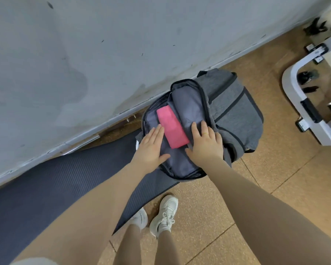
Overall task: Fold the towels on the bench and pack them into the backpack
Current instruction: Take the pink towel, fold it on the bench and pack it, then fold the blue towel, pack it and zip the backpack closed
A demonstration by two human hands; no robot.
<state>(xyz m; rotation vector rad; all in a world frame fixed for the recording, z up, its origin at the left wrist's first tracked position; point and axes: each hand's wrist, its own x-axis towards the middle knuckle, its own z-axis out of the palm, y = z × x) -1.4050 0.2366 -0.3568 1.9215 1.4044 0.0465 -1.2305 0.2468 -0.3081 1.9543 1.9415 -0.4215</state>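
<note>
A pink towel (pixel 172 128) is being packed into the open backpack (pixel 235 104).

The folded towel lies inside the bag, between the two hands. The left hand (pixel 151 148) is laid flat on the lining, fingers straight, nothing held. The right hand (pixel 205 142) is pressed flat on the flap, nothing gripped. Next, the towel probably needs to be pushed down deeper.

Even soft light, wide-angle edge distortion.

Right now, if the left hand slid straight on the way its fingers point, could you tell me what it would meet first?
Probably the pink towel: the left hand lies flat on the backpack's lining, fingertips right at the towel's edge.
</note>
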